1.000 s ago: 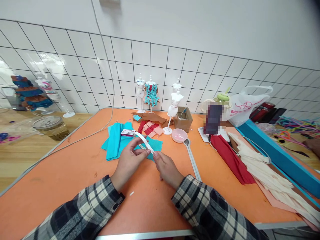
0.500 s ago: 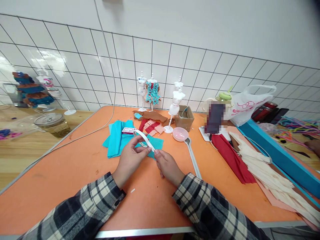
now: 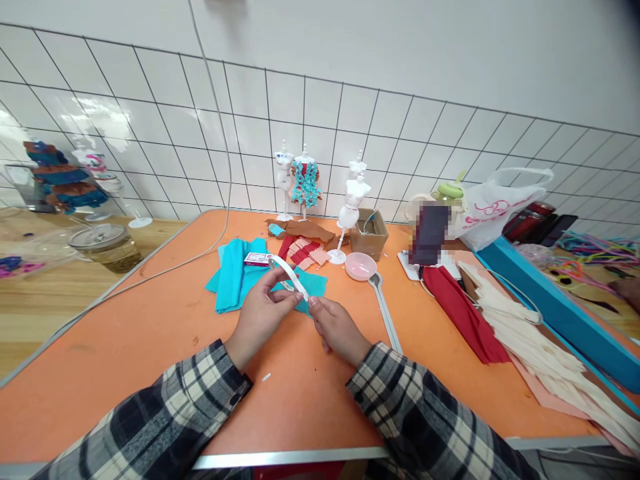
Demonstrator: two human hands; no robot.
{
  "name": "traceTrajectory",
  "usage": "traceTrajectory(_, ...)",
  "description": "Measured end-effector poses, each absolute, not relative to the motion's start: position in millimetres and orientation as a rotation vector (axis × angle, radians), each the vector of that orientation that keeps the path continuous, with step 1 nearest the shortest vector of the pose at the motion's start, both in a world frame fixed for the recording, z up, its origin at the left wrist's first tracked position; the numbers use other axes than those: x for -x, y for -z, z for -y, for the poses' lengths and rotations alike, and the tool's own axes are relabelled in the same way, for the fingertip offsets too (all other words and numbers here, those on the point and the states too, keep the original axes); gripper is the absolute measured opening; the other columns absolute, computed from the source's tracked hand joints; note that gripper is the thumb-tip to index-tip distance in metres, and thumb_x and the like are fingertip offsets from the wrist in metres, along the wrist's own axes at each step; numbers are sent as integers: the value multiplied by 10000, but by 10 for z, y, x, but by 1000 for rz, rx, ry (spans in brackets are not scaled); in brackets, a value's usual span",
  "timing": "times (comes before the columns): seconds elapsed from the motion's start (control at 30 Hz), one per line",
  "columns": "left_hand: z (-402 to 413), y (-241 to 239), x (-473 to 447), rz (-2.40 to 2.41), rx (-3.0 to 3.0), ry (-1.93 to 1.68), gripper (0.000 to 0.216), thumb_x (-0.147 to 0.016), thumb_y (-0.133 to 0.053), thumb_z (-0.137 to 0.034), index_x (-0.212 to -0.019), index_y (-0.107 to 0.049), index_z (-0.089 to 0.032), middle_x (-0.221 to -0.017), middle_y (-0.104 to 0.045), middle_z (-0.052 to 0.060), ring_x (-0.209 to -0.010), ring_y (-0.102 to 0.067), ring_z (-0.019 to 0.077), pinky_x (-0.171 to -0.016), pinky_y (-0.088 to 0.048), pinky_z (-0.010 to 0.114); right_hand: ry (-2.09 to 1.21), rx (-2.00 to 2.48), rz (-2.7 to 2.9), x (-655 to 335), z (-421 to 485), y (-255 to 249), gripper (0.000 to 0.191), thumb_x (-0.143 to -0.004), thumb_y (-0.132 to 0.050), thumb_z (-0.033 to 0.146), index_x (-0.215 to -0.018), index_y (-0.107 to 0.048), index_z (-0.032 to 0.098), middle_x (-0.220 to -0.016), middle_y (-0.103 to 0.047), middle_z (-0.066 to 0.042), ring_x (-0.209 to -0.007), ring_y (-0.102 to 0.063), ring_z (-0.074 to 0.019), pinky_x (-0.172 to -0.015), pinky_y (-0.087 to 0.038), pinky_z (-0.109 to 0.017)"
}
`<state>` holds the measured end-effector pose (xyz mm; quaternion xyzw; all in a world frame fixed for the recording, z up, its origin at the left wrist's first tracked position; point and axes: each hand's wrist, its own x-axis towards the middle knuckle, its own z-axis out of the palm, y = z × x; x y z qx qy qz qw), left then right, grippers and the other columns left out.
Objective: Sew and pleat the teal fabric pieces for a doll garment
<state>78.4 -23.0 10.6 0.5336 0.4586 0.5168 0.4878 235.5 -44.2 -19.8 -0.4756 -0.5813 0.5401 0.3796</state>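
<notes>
A narrow white strip, curved in a loop, is held between my two hands above the orange table. My left hand pinches it between thumb and fingers. At the strip's near end, my right hand grips with thumb and forefinger. Part of the strip curls behind my left fingers, where small marks seem to show. Turquoise cloth lies folded just beyond my hands, with a small white and dark red box on it. A tiny white scrap lies nearer me.
Small white dress forms stand at the back, one in turquoise ruffles. To the right are a pink bowl, grey long-handled tool, cardboard box, phone, red cloth and cream cloth strips. A cable crosses the left side.
The view has shifted very slightly. Both hands keep nearly the same hold on the white strip, with only a small movement of the fingers.
</notes>
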Motion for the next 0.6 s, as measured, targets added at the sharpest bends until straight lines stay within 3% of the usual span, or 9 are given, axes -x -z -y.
traceTrajectory(0.17,214,-127,-768,-1153,-1342,-1242,570,-659,-774,-318,-1177,-583,-178,-1117,-665,71,-727,-686,172,-730,-536,324,-1350,1236,1501,-2380,430,228,488,-905,-371,668,-719,-427,221,-518,-346,82,-347,-318,-66,-308,-326,-194)
traceTrajectory(0.33,174,-180,-702,-1100,-1270,-1328,633,-645,-806,-316,-1221,-570,-199,-1222,-618,78,-724,-662,136,-745,-548,321,-1279,1273,1449,-2410,395,195,511,-895,-380,680,-730,-470,205,-515,-364,78,-355,-336,-62,-337,-289,-195)
traceTrajectory(0.5,232,-194,-740,-961,-1201,-1222,709,-663,-801,-292,-1307,-513,-223,-1284,-576,100,-831,-669,156,-789,-562,334,-1309,1168,1323,-2433,378,126,455,-830,-560,603,-958,-606,169,-554,-428,73,-361,-356,-66,-350,-282,-211)
traceTrajectory(0.6,287,-201,-785,-963,-1223,-1160,746,-675,-789,-277,-1356,-486,-238,-1258,-575,83,-808,-674,150,-791,-563,332,-1282,1126,1280,-2437,379,110,349,-786,-639,501,-897,-608,172,-529,-378,89,-381,-348,-68,-380,-277,-215)
